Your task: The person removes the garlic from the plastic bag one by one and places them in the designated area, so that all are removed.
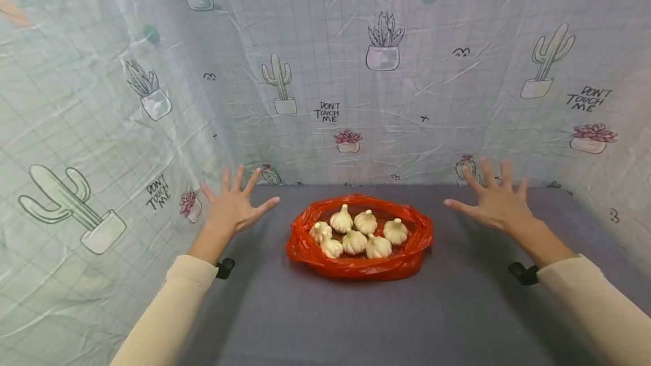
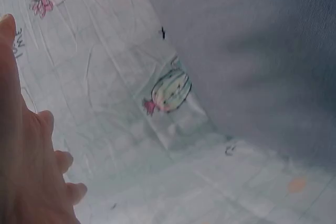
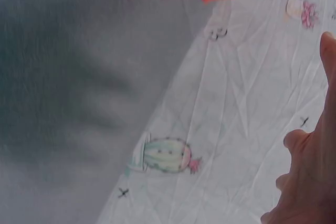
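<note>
One red bag (image 1: 366, 269) sits on the gray table (image 1: 325, 321), in the middle, between the two hands. Its top is wide, and seven white garlics (image 1: 354, 242) can be counted inside, close together. The left hand (image 1: 231, 208) is up over the table on the left of the bag, with its five fingers spread apart. The right hand (image 1: 500, 205) is on the other side, its five fingers spread apart too. Both hands are away from the bag.

The person has two cream sleeves (image 1: 170, 309), and one black thing (image 1: 225, 268) shows at each wrist. Behind the table hangs a pale sheet (image 1: 422, 89) with plant pictures. Three of them are pink plants in pots (image 1: 348, 141), and the words "DON'T TOUCH ME" (image 1: 327, 112) show three times.
</note>
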A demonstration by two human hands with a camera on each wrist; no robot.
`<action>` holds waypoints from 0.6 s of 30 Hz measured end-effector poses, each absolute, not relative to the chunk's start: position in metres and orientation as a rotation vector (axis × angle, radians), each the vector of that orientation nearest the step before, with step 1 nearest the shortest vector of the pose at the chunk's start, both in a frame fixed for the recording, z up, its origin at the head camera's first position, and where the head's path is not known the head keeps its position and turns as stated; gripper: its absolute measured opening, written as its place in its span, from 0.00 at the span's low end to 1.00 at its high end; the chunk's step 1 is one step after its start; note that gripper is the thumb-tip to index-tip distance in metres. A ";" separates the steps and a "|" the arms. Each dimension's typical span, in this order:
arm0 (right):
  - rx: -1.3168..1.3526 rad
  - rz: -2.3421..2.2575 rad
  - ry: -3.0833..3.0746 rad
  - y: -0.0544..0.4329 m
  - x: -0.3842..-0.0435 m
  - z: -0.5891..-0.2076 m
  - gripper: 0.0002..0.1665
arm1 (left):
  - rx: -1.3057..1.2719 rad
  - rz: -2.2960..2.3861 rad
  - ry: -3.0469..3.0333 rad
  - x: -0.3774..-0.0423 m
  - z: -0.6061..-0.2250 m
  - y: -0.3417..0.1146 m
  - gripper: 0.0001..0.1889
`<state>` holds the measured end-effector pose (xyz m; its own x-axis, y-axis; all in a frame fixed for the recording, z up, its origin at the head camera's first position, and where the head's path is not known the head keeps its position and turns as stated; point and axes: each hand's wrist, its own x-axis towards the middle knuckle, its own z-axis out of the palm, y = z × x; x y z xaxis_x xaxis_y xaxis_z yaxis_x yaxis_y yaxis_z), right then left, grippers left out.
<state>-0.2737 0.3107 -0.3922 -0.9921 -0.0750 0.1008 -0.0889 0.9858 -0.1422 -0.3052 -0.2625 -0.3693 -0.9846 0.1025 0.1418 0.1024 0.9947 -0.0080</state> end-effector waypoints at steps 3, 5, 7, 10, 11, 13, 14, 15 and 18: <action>0.154 0.226 -3.037 0.302 -0.269 -0.398 0.64 | -0.160 0.000 -2.987 -0.300 -0.380 -0.258 0.54; 0.173 0.231 -3.034 0.296 -0.265 -0.403 0.63 | -0.167 -0.026 -2.988 -0.297 -0.388 -0.254 0.53; 0.184 0.245 -3.034 0.290 -0.262 -0.408 0.63 | -0.174 -0.046 -2.983 -0.293 -0.396 -0.250 0.53; 0.196 0.273 -3.036 0.281 -0.258 -0.417 0.63 | -0.176 -0.115 -2.972 -0.287 -0.407 -0.244 0.52; 0.200 0.289 -3.036 0.277 -0.257 -0.419 0.63 | -0.175 -0.129 -2.966 -0.285 -0.410 -0.242 0.52; 0.210 0.316 -3.031 0.272 -0.256 -0.423 0.62 | -0.166 -0.174 -2.962 -0.282 -0.418 -0.238 0.51; 0.217 0.338 -3.024 0.269 -0.255 -0.425 0.62 | -0.161 -0.193 -2.960 -0.281 -0.422 -0.235 0.51; 0.222 0.357 -3.020 0.267 -0.254 -0.427 0.61 | -0.158 -0.205 -2.958 -0.280 -0.426 -0.234 0.51; 0.237 0.409 -3.005 0.259 -0.254 -0.433 0.59 | -0.144 -0.269 -2.954 -0.278 -0.438 -0.228 0.50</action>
<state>-0.2538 0.2589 -0.4331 -0.9829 -0.1403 0.1196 -0.1671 0.9518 -0.2571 -0.2781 -0.2277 -0.4376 -0.9805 0.0802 0.1791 0.1112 0.9791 0.1704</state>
